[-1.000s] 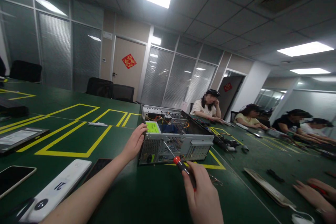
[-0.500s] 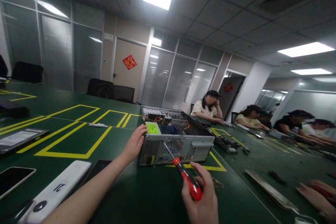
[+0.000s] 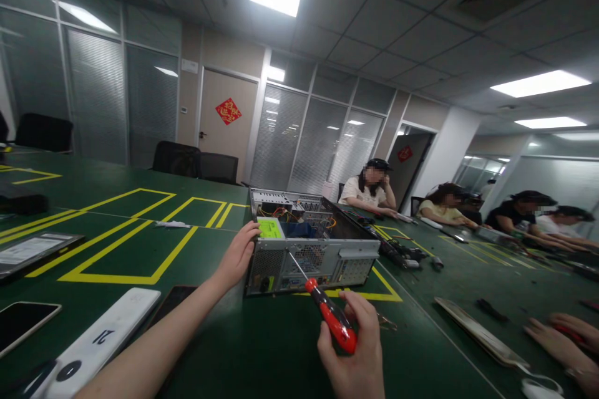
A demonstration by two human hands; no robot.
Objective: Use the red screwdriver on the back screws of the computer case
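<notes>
An opened desktop computer case (image 3: 318,248) lies on the green table, its rear panel facing me and its top uncovered. Inside it, loose wires and a power supply with a bright green label (image 3: 270,228) show. My left hand (image 3: 239,254) grips the case's near left corner, fingers over the edge beside that label. In my right hand (image 3: 358,340) is a red and black screwdriver (image 3: 333,317), held by its handle between thumb and fingers. Its thin shaft slants up and left, with the tip at the upper part of the rear panel; the screw itself is too small to make out.
At left lie a hard drive (image 3: 40,254), a phone (image 3: 28,326) and a white device marked 21 (image 3: 100,340). Cables (image 3: 405,255) lie right of the case. Nearer are a long flat bar (image 3: 482,331) and another person's hands (image 3: 556,340). Several people sit beyond.
The screwdriver's handle has turned a little in my right hand, showing more red on top. Its tip stays at the rear panel. My left hand keeps its place on the case.
</notes>
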